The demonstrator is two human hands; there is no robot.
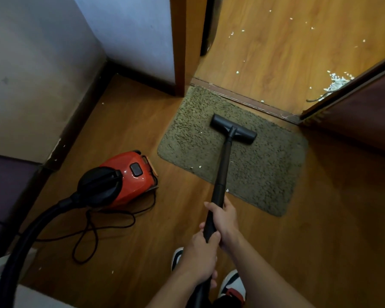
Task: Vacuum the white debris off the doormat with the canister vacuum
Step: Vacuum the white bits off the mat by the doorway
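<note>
Head view: both hands wrap the black wand (223,170). The right hand (224,218) is curled round it further along, and the left hand (199,261) grips just behind, nearer the body. The wand's long axis runs from the hands up and slightly right. Its floor nozzle (233,131) lies on the green doormat (267,170), set crosswise and facing the threshold (242,98). White debris (200,167) flecks the mat's near-left edge. The red canister vacuum (131,174) sits on the floor left of the mat
</note>
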